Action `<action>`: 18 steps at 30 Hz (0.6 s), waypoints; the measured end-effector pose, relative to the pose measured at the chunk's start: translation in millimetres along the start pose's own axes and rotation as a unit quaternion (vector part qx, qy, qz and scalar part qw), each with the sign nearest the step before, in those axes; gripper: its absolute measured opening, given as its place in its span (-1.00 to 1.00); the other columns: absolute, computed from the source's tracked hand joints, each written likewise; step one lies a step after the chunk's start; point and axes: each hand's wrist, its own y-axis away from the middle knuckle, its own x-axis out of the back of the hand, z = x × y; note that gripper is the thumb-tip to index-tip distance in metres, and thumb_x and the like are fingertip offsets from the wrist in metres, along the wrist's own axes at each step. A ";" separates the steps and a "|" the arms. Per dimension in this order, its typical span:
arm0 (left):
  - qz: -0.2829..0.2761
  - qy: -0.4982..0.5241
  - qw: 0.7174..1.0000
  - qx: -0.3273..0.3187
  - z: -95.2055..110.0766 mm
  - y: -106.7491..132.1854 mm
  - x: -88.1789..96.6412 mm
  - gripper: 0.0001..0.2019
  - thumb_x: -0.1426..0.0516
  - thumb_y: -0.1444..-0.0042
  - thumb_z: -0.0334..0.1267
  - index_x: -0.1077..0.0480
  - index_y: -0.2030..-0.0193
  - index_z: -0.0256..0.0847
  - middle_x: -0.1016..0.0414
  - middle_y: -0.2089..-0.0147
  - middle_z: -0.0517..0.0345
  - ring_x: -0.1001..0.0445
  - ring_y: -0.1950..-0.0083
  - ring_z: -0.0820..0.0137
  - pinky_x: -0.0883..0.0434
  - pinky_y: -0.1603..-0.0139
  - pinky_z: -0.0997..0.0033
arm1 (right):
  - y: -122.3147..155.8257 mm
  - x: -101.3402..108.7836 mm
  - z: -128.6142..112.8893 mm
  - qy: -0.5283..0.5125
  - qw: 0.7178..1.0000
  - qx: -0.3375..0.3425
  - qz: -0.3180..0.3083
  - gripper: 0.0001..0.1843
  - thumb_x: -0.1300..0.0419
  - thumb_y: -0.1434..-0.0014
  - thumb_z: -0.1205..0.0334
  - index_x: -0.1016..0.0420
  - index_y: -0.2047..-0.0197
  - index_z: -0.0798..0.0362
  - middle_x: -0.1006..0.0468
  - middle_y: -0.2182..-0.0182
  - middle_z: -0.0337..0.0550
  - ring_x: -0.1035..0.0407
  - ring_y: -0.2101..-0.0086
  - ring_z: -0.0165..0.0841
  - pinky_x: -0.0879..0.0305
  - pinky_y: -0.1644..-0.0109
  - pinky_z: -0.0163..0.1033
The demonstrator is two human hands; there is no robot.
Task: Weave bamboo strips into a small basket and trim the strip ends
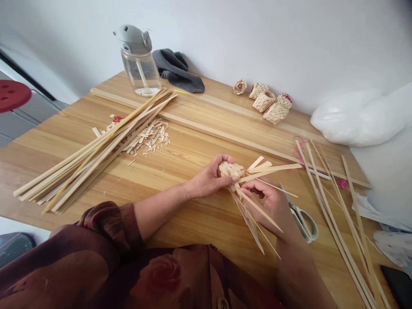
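Observation:
My left hand (210, 178) is wrapped round a small woven basket (232, 169) of pale flat strips, thumb along its near side. Loose ends of the weave fan out to the right and toward me. Close against the basket, my right hand (268, 204) has its fingers pinched at the base of a loose strip (262, 210); the exact grip is partly hidden. Just beyond the right wrist lie scissors (304, 221) with pale green handles, flat on the wooden table (189, 219).
Long strips lie in a bundle (106, 150) at left, beside scraps (152, 137), and more strips (341, 223) at right. A water bottle (140, 64), dark cloth (178, 71), several small woven pieces (264, 101) and a white plastic bag (357, 118) stand along the wall. A phone (397, 283) is lower right.

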 end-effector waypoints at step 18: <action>0.005 -0.116 0.993 -0.035 -9.1 1.8 3.4 -0.47 -0.29 -0.21 0.01 -0.19 -0.15 -0.14 -0.39 0.17 0.18 -0.37 0.22 0.43 -0.38 0.13 0.40 | 3.3 0.9 -3.0 -0.043 0.991 -0.114 -0.061 -0.66 -0.23 -0.32 -0.05 -0.51 0.37 0.02 -0.41 0.54 -0.27 -0.22 0.50 -0.39 -0.14 0.43 -0.27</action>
